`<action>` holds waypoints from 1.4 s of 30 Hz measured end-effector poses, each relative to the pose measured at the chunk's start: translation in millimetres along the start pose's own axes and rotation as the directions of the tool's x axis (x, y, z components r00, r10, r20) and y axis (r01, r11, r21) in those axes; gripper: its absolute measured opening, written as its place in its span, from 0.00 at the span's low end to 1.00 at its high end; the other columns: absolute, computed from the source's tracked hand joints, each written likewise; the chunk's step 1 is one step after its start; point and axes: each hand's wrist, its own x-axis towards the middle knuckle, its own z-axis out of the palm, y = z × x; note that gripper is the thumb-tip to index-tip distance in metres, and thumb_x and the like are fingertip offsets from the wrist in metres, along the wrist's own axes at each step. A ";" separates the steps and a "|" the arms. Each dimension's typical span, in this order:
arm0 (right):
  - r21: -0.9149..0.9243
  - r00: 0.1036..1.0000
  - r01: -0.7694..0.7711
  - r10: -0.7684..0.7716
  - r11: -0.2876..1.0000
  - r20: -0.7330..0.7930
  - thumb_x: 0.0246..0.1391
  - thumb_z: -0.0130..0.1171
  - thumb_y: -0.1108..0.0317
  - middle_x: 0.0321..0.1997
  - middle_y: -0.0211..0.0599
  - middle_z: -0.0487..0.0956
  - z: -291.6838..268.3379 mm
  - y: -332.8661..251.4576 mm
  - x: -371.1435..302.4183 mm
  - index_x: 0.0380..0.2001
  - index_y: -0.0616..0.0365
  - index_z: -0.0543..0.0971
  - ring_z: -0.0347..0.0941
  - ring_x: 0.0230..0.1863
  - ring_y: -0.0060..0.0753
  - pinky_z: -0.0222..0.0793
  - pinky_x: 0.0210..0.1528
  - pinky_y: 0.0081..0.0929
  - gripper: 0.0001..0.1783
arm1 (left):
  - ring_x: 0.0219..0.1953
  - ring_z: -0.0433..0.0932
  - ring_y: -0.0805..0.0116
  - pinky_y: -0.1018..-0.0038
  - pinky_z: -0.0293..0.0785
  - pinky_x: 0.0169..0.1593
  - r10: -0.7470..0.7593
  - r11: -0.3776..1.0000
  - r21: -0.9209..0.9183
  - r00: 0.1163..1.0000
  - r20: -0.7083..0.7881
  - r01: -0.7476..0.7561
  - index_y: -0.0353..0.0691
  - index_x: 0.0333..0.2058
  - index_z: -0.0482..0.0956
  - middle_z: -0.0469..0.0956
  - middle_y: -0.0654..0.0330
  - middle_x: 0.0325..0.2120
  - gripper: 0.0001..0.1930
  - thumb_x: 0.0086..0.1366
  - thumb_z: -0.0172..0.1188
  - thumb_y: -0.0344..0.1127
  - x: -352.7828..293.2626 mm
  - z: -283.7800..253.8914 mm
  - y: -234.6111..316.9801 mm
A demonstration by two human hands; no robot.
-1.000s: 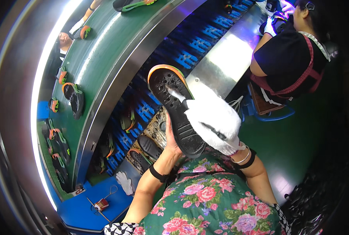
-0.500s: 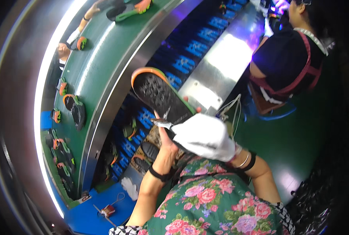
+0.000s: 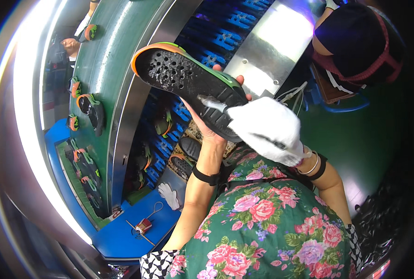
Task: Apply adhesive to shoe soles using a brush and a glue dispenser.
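Note:
My bare left hand supports a shoe from beneath, its fingertips curling over the far edge. The shoe has a black sole with round holes toward its far-left end, where a wet-looking sheen shows. Orange and green trim runs round its rim. My right hand, in a white glove, grips a small brush. The brush tip lies over the middle of the black sole; whether it touches I cannot tell. Most of the handle is hidden by the glove.
A green conveyor belt at the left carries several shoes. Blue clamps line a dark rack beside a metal plate. On a blue table lie a spare white glove and a small tool. A co-worker sits at the upper right.
The brush has moved from beside the shoe's near edge onto the middle of the sole. The shoe now appears larger, still in my left hand. The whole view has shifted.

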 end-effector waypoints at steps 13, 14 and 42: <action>0.089 0.989 0.100 -0.109 0.991 0.101 0.49 0.74 0.73 0.40 0.37 0.87 11.5 7.7 -8.8 0.40 0.55 0.88 0.84 0.39 0.38 0.80 0.41 0.31 0.13 | 0.60 0.75 0.41 0.37 0.77 0.56 0.048 0.999 0.019 0.999 0.018 -0.048 0.42 0.69 0.63 0.75 0.43 0.59 0.52 0.62 0.51 0.80 5.3 1.1 14.8; 0.192 0.992 0.016 -0.040 0.981 0.120 0.49 0.74 0.74 0.39 0.37 0.87 6.9 8.1 -8.7 0.38 0.56 0.88 0.85 0.39 0.38 0.81 0.42 0.31 0.11 | 0.60 0.75 0.41 0.37 0.77 0.56 0.034 0.999 -0.017 0.999 0.030 -0.033 0.41 0.69 0.62 0.75 0.43 0.59 0.52 0.62 0.50 0.81 5.2 0.7 15.2; 0.066 0.909 0.158 -0.171 0.985 0.380 0.47 0.73 0.74 0.44 0.41 0.87 -2.7 15.0 0.5 0.42 0.57 0.87 0.84 0.40 0.40 0.81 0.40 0.33 0.15 | 0.59 0.73 0.25 0.42 0.76 0.61 -0.342 0.896 0.252 0.930 -0.137 0.366 0.35 0.73 0.54 0.61 0.35 0.68 0.55 0.62 0.57 0.73 -14.2 -21.1 66.8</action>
